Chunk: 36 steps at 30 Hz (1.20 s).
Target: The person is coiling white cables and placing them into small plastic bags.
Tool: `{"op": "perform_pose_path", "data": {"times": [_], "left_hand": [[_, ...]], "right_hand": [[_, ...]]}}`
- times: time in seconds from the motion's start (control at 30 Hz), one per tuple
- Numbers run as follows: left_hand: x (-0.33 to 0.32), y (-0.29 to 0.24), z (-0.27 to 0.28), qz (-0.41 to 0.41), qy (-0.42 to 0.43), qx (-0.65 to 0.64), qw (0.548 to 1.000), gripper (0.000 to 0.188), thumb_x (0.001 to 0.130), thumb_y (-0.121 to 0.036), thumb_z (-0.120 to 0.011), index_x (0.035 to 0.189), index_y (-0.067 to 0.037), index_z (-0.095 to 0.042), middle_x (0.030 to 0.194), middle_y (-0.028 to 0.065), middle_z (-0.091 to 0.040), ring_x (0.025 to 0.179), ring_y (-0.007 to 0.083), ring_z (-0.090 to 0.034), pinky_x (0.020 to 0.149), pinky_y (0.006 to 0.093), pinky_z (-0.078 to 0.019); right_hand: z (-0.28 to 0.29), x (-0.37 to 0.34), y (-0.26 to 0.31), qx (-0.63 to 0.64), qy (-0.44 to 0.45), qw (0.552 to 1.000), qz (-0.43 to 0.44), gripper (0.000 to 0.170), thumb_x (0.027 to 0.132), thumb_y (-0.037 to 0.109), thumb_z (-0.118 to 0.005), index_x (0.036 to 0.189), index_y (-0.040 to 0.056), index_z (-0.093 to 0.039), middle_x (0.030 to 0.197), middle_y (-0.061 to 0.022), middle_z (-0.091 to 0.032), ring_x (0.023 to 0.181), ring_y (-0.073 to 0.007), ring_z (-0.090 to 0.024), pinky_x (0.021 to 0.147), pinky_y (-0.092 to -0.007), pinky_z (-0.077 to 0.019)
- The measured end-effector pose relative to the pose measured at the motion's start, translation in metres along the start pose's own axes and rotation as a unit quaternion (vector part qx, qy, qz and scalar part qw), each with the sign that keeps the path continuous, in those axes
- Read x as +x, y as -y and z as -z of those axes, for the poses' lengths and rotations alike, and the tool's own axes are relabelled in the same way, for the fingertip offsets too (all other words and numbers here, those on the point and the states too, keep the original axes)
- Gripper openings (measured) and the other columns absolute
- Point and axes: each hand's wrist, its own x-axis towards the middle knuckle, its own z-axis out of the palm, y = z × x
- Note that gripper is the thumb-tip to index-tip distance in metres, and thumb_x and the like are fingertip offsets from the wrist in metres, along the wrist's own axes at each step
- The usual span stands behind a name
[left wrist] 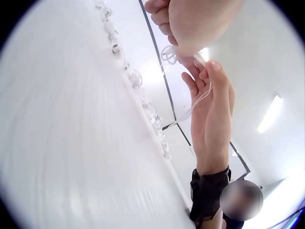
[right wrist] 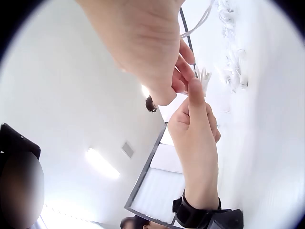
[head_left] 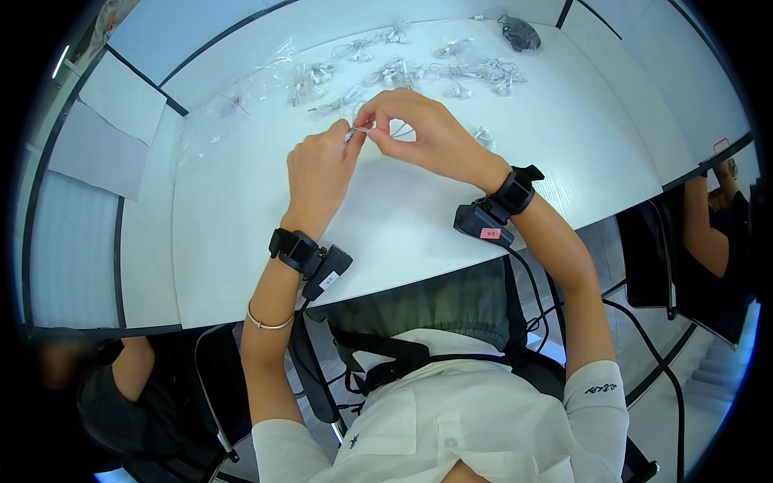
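Observation:
Above the white table, both hands meet around a white cable [left wrist: 168, 55]. My left hand [head_left: 316, 169] grips the cable's looped bundle, whose white loops [right wrist: 204, 78] stick out past its fingers in the right wrist view. With thumb and fingertips, my right hand [head_left: 435, 135] pinches a thin strand close to the left thumb. In the left wrist view this strand [left wrist: 204, 95] runs double across the right palm and trails off beyond it. The left fist hides much of the bundle.
Several coiled white cables [head_left: 394, 72] lie across the back of the table [head_left: 564, 153]. A dark bundle in clear plastic [head_left: 519, 34] sits at the back right. Clear plastic bags [head_left: 270, 68] lie at the back left. Low white panels [head_left: 628, 80] border the table.

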Motion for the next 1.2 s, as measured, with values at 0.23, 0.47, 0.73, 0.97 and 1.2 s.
{"op": "perform_pose_path", "data": {"times": [0.23,0.47,0.73,0.97,1.2], "left_hand": [[-0.001,0.004,-0.009,0.085,0.076,-0.158,0.981,0.028,0.088,-0.025,-0.052,0.08,0.0,-0.06,0.052,0.0099,-0.047,0.046,0.0196,-0.044,0.045,0.0315,-0.0318],[0.0,0.007,-0.014,0.156,0.163,-0.361,0.905,0.043,0.089,-0.037,-0.049,0.073,0.003,-0.057,0.051,-0.0016,-0.037,0.047,0.0089,-0.032,0.044,0.0265,-0.0271],[0.004,0.005,-0.003,0.23,0.237,-0.564,0.757,0.028,0.087,-0.029,-0.044,0.065,-0.014,-0.036,0.057,-0.0069,-0.029,0.048,0.0039,-0.023,0.046,0.0211,-0.0238],[0.004,-0.001,-0.004,0.228,0.143,-0.566,0.78,0.029,0.089,-0.028,-0.04,0.065,-0.013,-0.033,0.057,-0.0053,-0.028,0.049,0.0048,-0.022,0.046,0.0218,-0.0233],[0.004,-0.011,0.002,0.196,0.051,-0.565,0.8,0.03,0.091,-0.028,-0.038,0.066,-0.011,-0.032,0.057,-0.0047,-0.027,0.05,0.0056,-0.024,0.047,0.0221,-0.0237]], "right_hand": [[-0.001,-0.002,-0.014,0.098,0.022,0.99,-0.096,0.018,0.085,0.015,-0.054,0.073,0.0023,-0.048,0.08,-0.0097,-0.064,0.077,-0.0189,-0.061,0.073,-0.03,-0.0474],[0.0,-0.004,-0.016,0.14,-0.004,0.982,-0.123,0.023,0.084,0.021,-0.055,0.076,-0.0011,-0.053,0.074,-0.0111,-0.064,0.069,-0.019,-0.063,0.069,-0.029,-0.0505],[0.003,-0.003,-0.014,0.144,-0.022,0.981,-0.124,0.02,0.083,0.016,-0.056,0.074,-0.0017,-0.054,0.074,-0.0111,-0.063,0.07,-0.0202,-0.063,0.073,-0.0305,-0.0508],[0.005,-0.001,-0.005,0.063,-0.02,0.997,-0.032,0.013,0.08,0.011,-0.06,0.073,0.0032,-0.053,0.088,-0.0072,-0.062,0.081,-0.0194,-0.059,0.073,-0.0298,-0.0466],[0.001,0.001,0.006,-0.133,-0.13,0.98,0.067,0.016,0.073,0.015,-0.066,0.07,0.0081,-0.052,0.08,-0.0002,-0.053,0.07,-0.0187,-0.052,0.064,-0.0297,-0.0433]]}}
